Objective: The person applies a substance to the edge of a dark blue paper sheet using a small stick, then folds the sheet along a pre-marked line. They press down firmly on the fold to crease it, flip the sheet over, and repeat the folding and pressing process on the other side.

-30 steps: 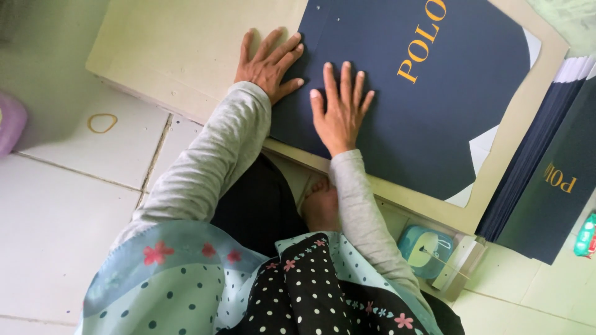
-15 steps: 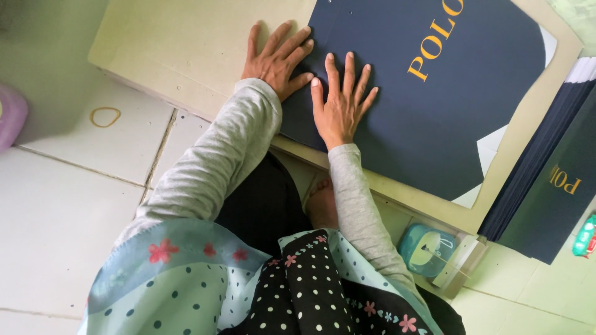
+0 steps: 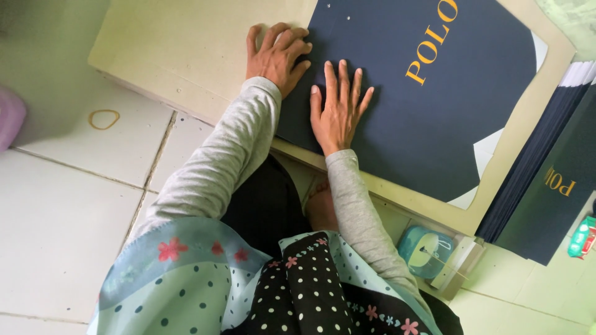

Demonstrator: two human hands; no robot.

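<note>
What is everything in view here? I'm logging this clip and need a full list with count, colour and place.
Board: one, beige, flat on the floor under the sheet.
Sheet: one, navy with gold lettering, on the board.
Sheet stack: one, navy, at the right beside the board.
Rubber band: one, yellowish, on a tile at the left.
Tape dispenser: one, clear with a teal roll, below the board.
Pink thing: one, at the left edge, kind unclear.
Floor tiles: white.
Left hand: at the sheet's left edge, fingers curled.
Right hand: flat on the sheet, fingers spread.
</note>
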